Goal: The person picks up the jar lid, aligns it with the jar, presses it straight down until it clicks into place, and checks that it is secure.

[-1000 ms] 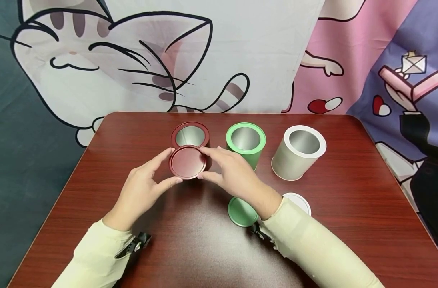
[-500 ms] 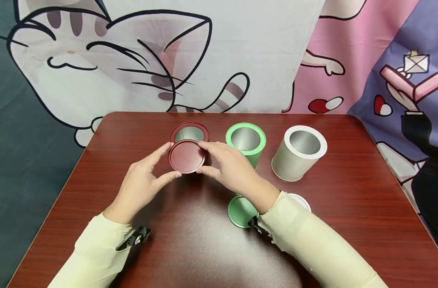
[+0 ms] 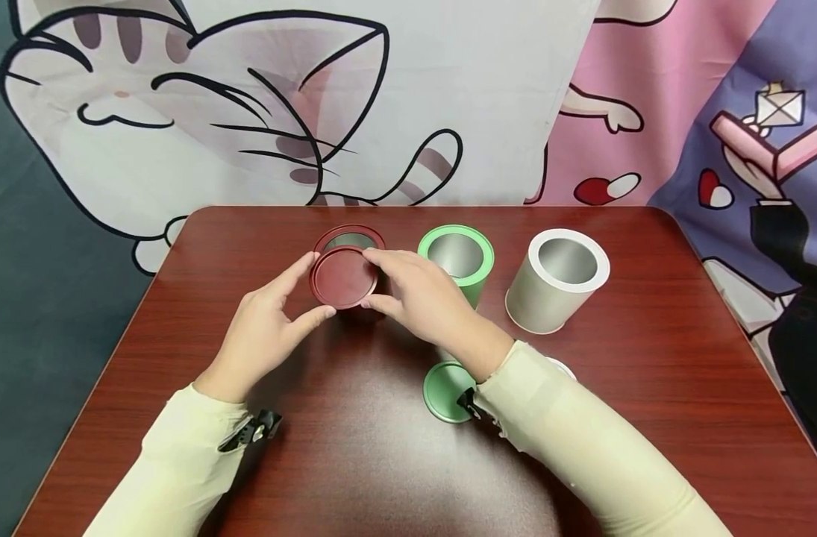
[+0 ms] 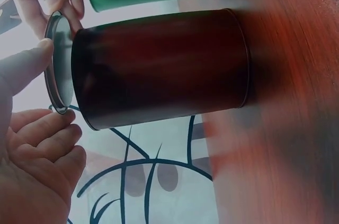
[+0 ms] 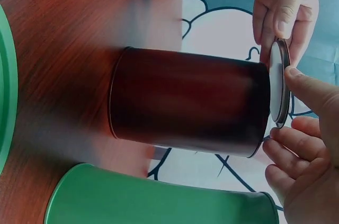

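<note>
A round dark-red lid (image 3: 344,278) is held between both hands just above a red canister (image 4: 159,68). The left hand (image 3: 257,335) pinches the lid's left edge with thumb and fingers, and the right hand (image 3: 424,298) grips its right edge the same way. In the right wrist view the lid (image 5: 280,83) stands slightly apart from the canister's mouth. The head view shows part of the canister's open rim (image 3: 350,229) behind the lid; the rest is covered.
To the right stand an open green canister (image 3: 471,287) and an open white canister (image 3: 539,302). A green lid (image 3: 445,391) lies nearer on the wooden table (image 3: 354,447). The right sleeve mostly covers a white lid (image 3: 561,367). A cat-print cloth (image 3: 502,97) hangs behind.
Both hands have carried the red lid away from the person, over the red canister, so less of its opening shows. The right sleeve now covers more of the white lid.
</note>
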A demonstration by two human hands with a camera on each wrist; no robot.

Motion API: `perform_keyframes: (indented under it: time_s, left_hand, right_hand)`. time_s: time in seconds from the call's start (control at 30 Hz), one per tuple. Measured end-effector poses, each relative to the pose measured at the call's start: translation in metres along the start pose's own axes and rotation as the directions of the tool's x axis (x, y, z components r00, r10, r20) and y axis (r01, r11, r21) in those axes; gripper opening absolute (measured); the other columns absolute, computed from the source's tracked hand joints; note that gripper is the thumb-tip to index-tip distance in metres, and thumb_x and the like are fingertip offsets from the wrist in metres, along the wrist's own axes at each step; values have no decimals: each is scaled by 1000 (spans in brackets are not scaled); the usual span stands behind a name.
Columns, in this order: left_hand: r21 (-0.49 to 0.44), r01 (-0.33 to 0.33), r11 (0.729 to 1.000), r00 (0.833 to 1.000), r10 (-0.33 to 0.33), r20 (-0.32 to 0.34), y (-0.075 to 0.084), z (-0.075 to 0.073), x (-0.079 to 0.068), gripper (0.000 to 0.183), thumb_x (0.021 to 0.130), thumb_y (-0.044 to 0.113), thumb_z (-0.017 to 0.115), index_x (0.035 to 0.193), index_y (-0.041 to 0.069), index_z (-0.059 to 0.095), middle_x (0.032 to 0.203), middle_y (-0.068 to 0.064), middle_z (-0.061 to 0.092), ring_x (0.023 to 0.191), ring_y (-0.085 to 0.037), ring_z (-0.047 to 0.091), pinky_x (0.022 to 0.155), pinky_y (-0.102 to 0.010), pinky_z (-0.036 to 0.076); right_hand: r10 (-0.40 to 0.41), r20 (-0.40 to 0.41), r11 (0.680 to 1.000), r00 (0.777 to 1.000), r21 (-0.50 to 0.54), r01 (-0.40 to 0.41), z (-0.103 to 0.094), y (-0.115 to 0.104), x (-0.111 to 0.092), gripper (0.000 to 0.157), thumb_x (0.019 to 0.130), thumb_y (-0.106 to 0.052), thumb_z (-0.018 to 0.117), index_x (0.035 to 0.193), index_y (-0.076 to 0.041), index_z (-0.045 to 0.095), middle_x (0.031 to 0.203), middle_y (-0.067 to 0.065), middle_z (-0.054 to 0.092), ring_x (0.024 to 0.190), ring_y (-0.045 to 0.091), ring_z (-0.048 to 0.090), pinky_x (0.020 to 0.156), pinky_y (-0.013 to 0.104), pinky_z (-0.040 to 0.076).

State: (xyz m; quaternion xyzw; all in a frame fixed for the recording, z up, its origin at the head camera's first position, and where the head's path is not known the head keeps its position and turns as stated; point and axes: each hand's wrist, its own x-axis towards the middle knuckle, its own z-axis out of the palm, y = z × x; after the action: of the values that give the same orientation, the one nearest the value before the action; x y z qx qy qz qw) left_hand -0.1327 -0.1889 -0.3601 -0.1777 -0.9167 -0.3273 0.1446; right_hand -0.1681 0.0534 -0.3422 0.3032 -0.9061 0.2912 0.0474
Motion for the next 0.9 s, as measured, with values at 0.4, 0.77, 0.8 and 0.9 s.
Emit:
perform_keyframes:
  time_s: [0.4,0.77,0.8,0.9]
  left_hand:
    - [-1,28,1000,999,-28,31,-6,2,11,73,86,19,81,150,7,48,145,-12,56,126,-33,59,100,-54,47]
    - [-9,62,998,997,-62,56,-6,2,16,73,88,20,78,152,9,44,147,-12,53,127,-33,57,101,-54,46]
    - [-12,66,998,996,-65,58,-6,1,17,73,88,20,78,152,9,44,148,-12,53,127,-33,57,102,-54,46]
    - [-20,74,997,995,-73,68,-6,1,20,72,89,21,77,152,10,44,148,-12,52,127,-33,57,103,-55,45]
  right_hand:
    - [31,38,999,999,-24,-30,-1,2,14,61,91,-31,76,145,-12,54,143,3,58,132,18,52,110,36,42]
    - [20,45,999,999,-46,-18,3,5,21,61,92,-29,75,146,-9,53,142,6,59,132,22,52,112,36,40]
    - [19,44,999,999,-50,-17,3,5,22,61,92,-28,75,145,-9,53,142,6,59,132,22,52,112,36,39]
    - [30,47,998,998,-55,-28,2,5,24,60,93,-29,74,146,-10,53,141,6,59,132,21,52,111,36,40]
